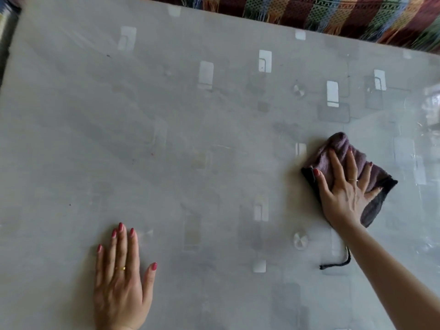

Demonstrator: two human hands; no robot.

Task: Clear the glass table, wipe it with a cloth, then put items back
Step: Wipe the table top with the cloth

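Observation:
The glass table (181, 129) fills almost the whole view, its top hazy and reflective, with pale rectangles showing through it. A folded purple-grey cloth (338, 148) lies on the glass at the right. My right hand (345, 189) presses flat on that cloth with straight, spread fingers. My left hand (123, 277) rests flat on the bare glass near the front left, fingers straight, holding nothing.
A striped, fringed woven textile (333, 13) runs along the table's far edge at the top right. A short dark cord (338, 264) hangs below my right wrist. Round metal fittings (298, 90) show through the glass. A few small specks dot the left half.

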